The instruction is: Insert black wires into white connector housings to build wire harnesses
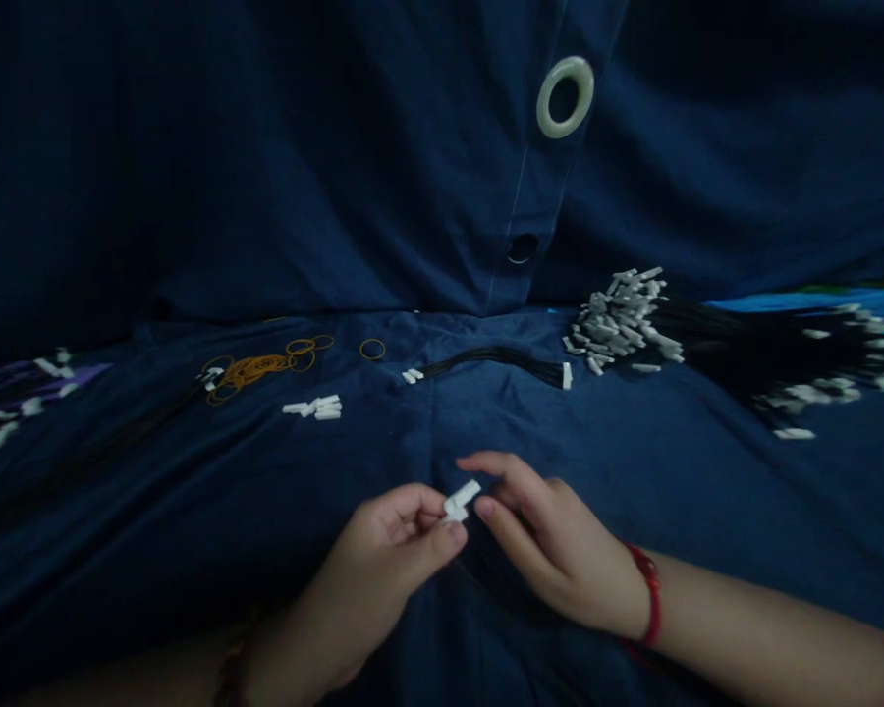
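My left hand [398,560] pinches a few small white plastic connectors [460,501] between thumb and fingers, their ends pointing up and to the right. Whether wires hang from them is too dark to make out. Close on the right, my right hand [552,545] has its thumb and index finger apart beside the connectors, with nothing visible between them. Beyond the hands lies a short bundle of black wires [490,355] with white connectors at both ends. Several loose-looking white connectors [316,407] rest to the left of it.
Tangled orange rubber bands [254,371] lie at the left back, with a single rubber band [372,349] apart. A big heap of black cables [729,344] with white ends fills the right. More white-ended cables [22,393] sit far left. Dark blue cloth [383,452] covers the surface.
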Demonstrator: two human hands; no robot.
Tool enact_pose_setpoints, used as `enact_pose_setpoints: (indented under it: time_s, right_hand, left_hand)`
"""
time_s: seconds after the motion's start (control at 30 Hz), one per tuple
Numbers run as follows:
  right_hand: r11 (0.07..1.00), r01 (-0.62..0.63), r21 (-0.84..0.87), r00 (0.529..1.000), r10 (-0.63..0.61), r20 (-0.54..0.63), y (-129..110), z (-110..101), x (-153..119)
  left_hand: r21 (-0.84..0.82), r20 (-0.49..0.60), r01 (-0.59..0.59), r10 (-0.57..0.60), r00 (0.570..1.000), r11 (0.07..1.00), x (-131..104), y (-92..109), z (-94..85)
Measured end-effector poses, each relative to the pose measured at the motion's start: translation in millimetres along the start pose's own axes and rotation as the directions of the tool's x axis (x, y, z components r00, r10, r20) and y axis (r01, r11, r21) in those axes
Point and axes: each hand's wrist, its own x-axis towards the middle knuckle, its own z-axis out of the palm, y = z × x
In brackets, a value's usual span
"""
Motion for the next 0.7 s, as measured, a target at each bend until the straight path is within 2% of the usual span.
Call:
enact_pose_setpoints:
  time_s: [0.1, 0.27, 0.43, 0.6, 0.7]
  right_hand:
    - [0.998, 0.028, 0.053, 1.000, -0.028, 0.002, 3.9, 1.4, 0.9]
    - [0.996, 0.016, 0.092, 1.000, -0.016, 0.002, 6.0, 2.3, 3.1]
    - [0.995, 0.015, 0.101, 0.999, -0.019, 0.034, 9.2, 2.6, 4.2]
    - [0.992, 0.062, 0.108, 0.997, -0.066, 0.033, 9.8, 2.6, 4.6]
    - [0.993, 0.067, 0.099, 0.997, -0.069, 0.022, 9.2, 2.8, 3.3]
  left_hand:
    - [0.021, 0.064, 0.044, -0.045, 0.997, 0.999, 4.0, -2.7, -4.9]
    - [-0.092, 0.101, 0.086, -0.077, 0.992, 0.992, 5.5, -3.3, -6.2]
    - [-0.139, 0.121, 0.101, -0.084, 0.989, 0.985, 5.5, -2.2, -8.2]
    - [-0.183, 0.211, 0.141, -0.101, 0.972, 0.973, 9.0, -1.9, -12.3]
    - [-0.174, 0.230, 0.126, -0.085, 0.970, 0.977, 9.6, -2.8, -13.5]
